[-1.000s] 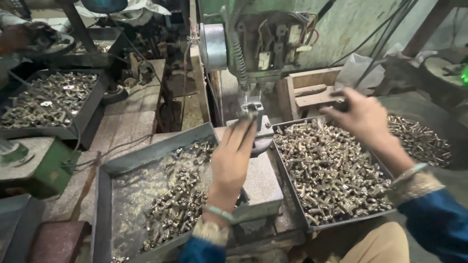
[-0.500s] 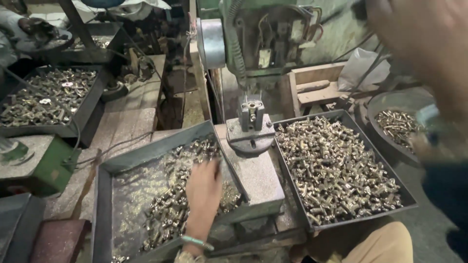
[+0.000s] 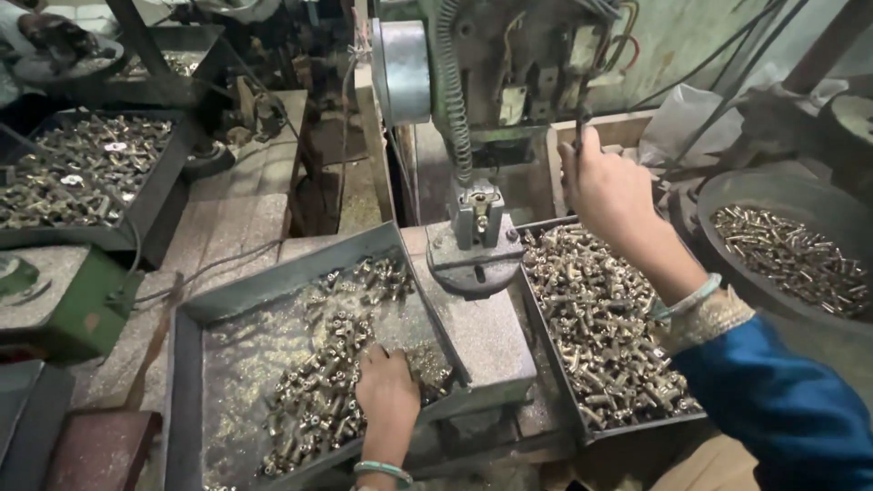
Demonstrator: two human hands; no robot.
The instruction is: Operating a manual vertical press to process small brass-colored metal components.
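Four containers of small brass-coloured metal parts show around one green press machine [image 3: 491, 82]: a grey tray on the near left [image 3: 186, 364], a dark tray on the near right [image 3: 555, 364], a round black pan at the far right [image 3: 718, 195], and a black tray at the far left [image 3: 159, 186]; a fifth tray, further back, is too dim to read. Two hands are in view. The left hand [image 3: 388, 393] lies palm-down in the near-left tray, fingers curled narrow onto the brass parts [image 3: 309, 400] piled there — whether it has pinched one up I cannot tell. The right hand [image 3: 607, 186] is raised and closed around a thin dark lever [image 3: 582, 136] hanging at the machine's right side, above the right tray's heap of parts [image 3: 600, 327]. Each wrist wears one pale green bangle; the right arm has a blue sleeve with a patterned cuff. Between the two near trays sits the machine's round base plate [image 3: 477, 264] on a grey block, touching both tray edges, so the hands have little room except over the trays. The left tray's far half is mostly bare, dusted with filings. A crumpled white bag [image 3: 691, 123] sits at the far right behind the pan.
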